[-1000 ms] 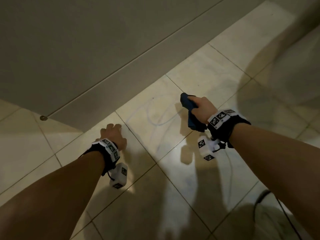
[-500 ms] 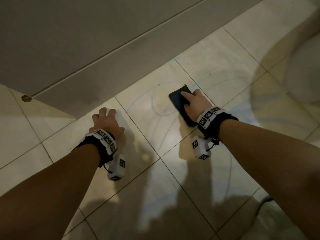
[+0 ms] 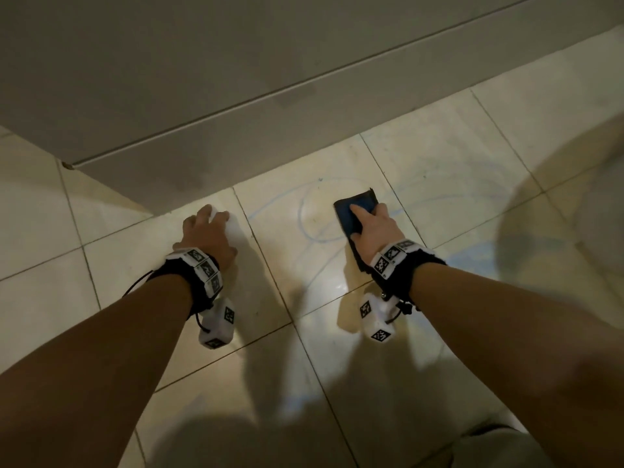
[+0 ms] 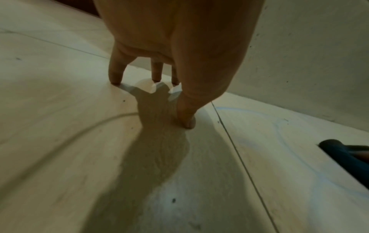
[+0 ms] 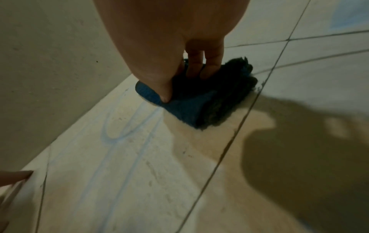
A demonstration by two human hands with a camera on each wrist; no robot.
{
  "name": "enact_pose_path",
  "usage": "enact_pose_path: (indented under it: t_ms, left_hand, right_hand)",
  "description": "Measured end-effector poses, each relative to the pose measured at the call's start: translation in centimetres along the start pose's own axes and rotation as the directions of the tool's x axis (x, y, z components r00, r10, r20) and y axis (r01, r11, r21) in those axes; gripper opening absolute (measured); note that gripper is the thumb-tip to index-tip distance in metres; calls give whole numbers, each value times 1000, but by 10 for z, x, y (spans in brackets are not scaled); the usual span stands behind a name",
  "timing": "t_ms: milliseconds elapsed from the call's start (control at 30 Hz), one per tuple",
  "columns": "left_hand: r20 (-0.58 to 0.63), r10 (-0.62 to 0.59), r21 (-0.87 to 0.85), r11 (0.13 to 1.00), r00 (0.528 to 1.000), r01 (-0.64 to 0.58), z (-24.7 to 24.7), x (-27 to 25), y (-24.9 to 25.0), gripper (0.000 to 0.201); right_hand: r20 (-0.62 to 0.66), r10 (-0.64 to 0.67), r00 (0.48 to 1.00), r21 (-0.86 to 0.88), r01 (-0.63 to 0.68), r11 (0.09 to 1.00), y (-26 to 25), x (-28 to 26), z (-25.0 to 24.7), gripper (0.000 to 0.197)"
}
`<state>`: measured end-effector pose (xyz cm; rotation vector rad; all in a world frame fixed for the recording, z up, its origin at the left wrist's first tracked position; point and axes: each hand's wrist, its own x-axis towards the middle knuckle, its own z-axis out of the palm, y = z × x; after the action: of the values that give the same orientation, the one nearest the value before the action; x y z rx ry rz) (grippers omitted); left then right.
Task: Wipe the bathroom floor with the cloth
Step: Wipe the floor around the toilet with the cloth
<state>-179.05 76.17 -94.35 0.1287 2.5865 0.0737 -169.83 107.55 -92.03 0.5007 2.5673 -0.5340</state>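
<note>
A dark blue cloth [image 3: 354, 206] lies flat on the beige tiled floor [image 3: 304, 332], close to the foot of the wall. My right hand [image 3: 366, 224] lies on top of it, index finger stretched forward. In the right wrist view the thumb and fingers [image 5: 201, 71] press down on the cloth [image 5: 199, 102]. My left hand [image 3: 209, 228] is planted on the floor one tile to the left, holding nothing. The left wrist view shows its spread fingertips [image 4: 115, 78] touching the tile, with a corner of the cloth [image 4: 347, 156] at the right edge.
The grey wall [image 3: 236, 123] runs across the top, and its corner juts out at the left. Pale blue streaks [image 3: 304, 214] curve over the tiles between and around my hands. A blurred pale rounded shape [image 3: 607, 211] stands at the right edge.
A second ago my right hand held the cloth bunched above the floor. It has come down and now presses it flat. The left hand has stayed propped on the tile.
</note>
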Motion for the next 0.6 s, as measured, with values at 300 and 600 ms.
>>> enact_pose_path:
  t_ms: [300, 600]
  left_hand:
    - [-18, 17, 130, 991, 1000, -14, 6, 16, -2, 86]
    - [-5, 31, 137, 990, 999, -30, 2, 17, -2, 85]
  right_hand:
    - [-221, -20, 975, 215, 69, 974, 16, -6, -12, 50]
    - [-279, -7, 960, 95, 35, 995, 32, -7, -30, 46]
